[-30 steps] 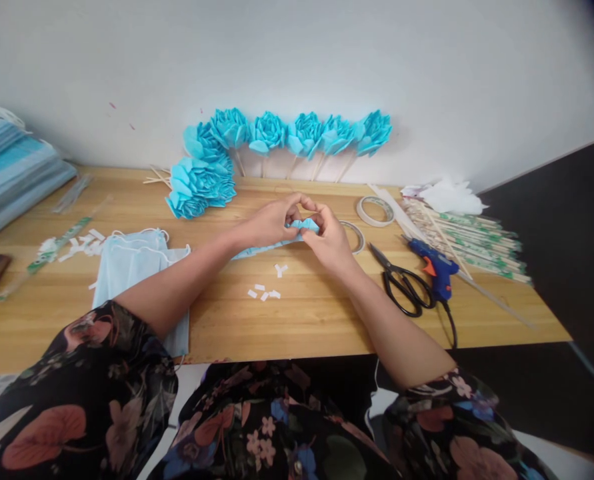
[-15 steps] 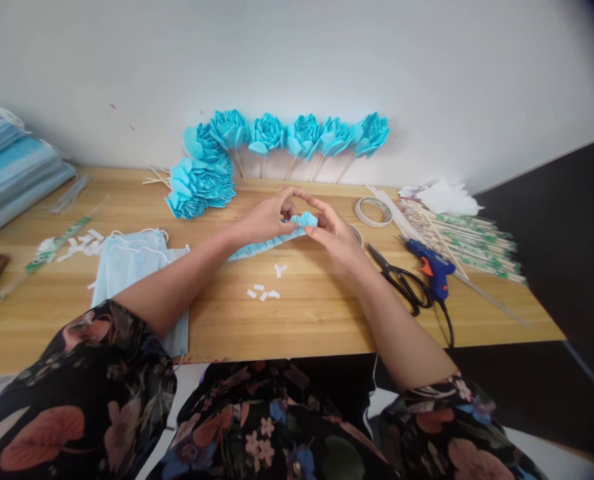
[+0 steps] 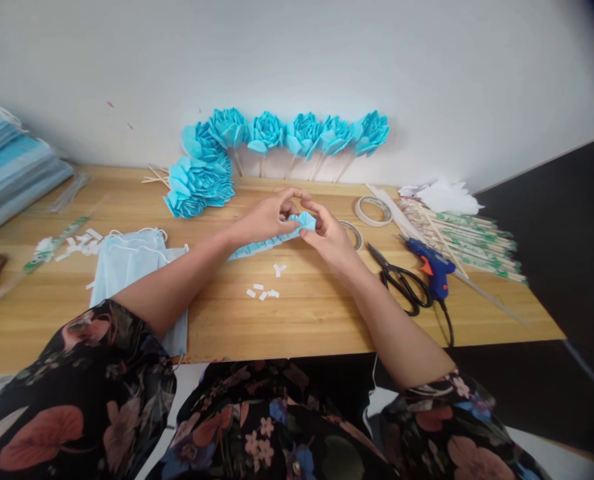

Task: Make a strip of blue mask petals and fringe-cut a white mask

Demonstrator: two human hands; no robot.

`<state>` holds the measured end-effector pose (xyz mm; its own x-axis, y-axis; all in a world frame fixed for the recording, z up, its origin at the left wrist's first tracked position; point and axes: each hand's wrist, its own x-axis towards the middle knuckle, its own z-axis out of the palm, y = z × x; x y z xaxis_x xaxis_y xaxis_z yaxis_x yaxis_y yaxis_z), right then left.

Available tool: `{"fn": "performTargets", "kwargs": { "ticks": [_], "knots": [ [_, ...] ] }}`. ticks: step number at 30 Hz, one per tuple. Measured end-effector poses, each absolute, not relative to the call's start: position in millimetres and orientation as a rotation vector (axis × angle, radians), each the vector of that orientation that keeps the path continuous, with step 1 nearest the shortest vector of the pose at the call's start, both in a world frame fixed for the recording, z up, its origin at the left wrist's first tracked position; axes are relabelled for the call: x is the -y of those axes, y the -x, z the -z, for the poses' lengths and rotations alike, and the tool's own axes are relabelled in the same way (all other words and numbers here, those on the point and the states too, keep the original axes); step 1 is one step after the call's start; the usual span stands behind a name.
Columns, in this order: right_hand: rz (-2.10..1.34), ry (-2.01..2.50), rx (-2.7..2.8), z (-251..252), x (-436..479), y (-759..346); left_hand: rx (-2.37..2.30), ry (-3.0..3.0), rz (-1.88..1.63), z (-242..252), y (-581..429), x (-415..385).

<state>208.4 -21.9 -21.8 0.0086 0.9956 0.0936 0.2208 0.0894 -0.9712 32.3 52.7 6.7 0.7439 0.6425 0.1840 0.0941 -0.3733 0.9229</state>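
Over the middle of the wooden table (image 3: 307, 320), my left hand (image 3: 264, 219) and my right hand (image 3: 329, 237) meet and pinch the right end of a pleated light-blue strip (image 3: 263, 245). The fingers of both hands curl round its rolled-up tip (image 3: 305, 220). The strip's tail trails left and down along the tabletop under my left wrist. Just below the hands lie several small white paper scraps (image 3: 265, 291).
Blue fabric flowers on sticks (image 3: 301, 133) lean on the wall, with more piled at the left (image 3: 197, 183). Blue face masks (image 3: 127, 263) lie at the left. Two tape rolls (image 3: 374, 211), black scissors (image 3: 401, 280), a blue glue gun (image 3: 433, 265) and wrapped chopsticks (image 3: 464, 240) sit at the right.
Both hands stayed together on the strip's end, with the fingers shifting slightly as they roll it. The view has drifted a little.
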Motion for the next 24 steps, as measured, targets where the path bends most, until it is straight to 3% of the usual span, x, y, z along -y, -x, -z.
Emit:
{"fn": "performTargets", "kwargs": {
  "ticks": [7,19,24],
  "knots": [
    [-1.117,1.247,1.405,20,24,-206,-0.567,-1.831,-0.721,-6,-34,-54],
    [-0.933,1.36,1.459,28,19,-200,-0.54,-1.797,-0.658,-4,-32,-55],
    [-1.093,1.237,1.452,22,22,-211,-0.579,-1.905,-0.637,-9,-29,-55]
  ]
}}
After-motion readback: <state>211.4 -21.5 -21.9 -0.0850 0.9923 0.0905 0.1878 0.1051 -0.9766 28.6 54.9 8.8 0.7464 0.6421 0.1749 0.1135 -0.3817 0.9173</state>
